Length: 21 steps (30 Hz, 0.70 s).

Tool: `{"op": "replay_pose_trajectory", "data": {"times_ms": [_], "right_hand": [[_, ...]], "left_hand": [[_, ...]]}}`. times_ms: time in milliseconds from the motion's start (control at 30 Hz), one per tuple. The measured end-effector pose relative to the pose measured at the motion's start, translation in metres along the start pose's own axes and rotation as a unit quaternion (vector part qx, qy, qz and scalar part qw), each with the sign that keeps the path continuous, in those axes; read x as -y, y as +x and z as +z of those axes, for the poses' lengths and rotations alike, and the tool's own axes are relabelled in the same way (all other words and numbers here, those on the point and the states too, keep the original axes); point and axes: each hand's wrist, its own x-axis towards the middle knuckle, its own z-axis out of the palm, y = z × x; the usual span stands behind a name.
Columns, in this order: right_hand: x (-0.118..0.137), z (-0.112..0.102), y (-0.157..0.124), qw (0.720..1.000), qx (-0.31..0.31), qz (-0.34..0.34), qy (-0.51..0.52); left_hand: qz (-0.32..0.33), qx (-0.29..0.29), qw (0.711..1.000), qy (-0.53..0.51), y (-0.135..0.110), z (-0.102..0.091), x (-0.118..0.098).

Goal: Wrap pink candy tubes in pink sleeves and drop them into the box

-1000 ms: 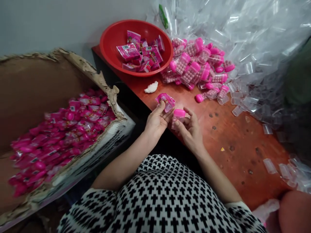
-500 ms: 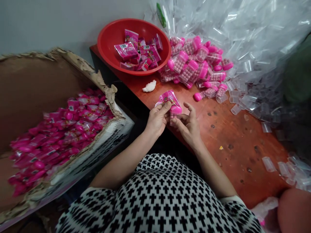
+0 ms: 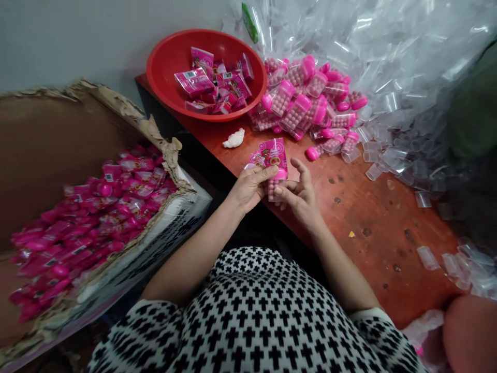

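Before my chest, above the table's near edge, my left hand (image 3: 248, 190) pinches a printed pink wrapper (image 3: 276, 149), its thumb lying across the front. Just below the print shows a small clear candy bottle (image 3: 273, 190) of pink balls, with a pink cap next to the wrapper. My right hand (image 3: 302, 203) grips the lower part of that bottle between thumb and fingers, its index finger raised. Whether the cap is inside the wrapper or only against it, I cannot tell. Beyond the hands lies a heap of capped candy bottles (image 3: 298, 109).
A red basin (image 3: 155, 77) with several pink packets stands on the reddish table (image 3: 349, 269). To the left is a torn cardboard box (image 3: 50, 124) holding wrapped pink bottles. Empty clear tubes (image 3: 411, 155) pile up at the right. A white scrap (image 3: 234, 138) lies nearby.
The wrapper has turned more upright and its print faces me more squarely. Both hands keep their grip. The whole view has shifted slightly.
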Motion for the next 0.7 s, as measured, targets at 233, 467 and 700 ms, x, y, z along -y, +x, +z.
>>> {"op": "replay_pose_trajectory", "data": {"times_ms": [233, 467, 700], "right_hand": [[0.005, 0.001, 0.000, 0.998, -0.051, -0.035, -0.023], [-0.001, 0.010, -0.001, 0.994, -0.112, -0.011, 0.012], [-0.004, 0.011, -0.005, 0.990, -0.129, -0.052, -0.032]], "left_hand": [[0.045, -0.019, 0.997, 0.061, -0.001, 0.002, 0.000], [0.072, -0.035, 0.995, 0.052, -0.002, 0.005, 0.008], [0.072, -0.077, 0.994, 0.015, -0.007, 0.013, 0.017]]}}
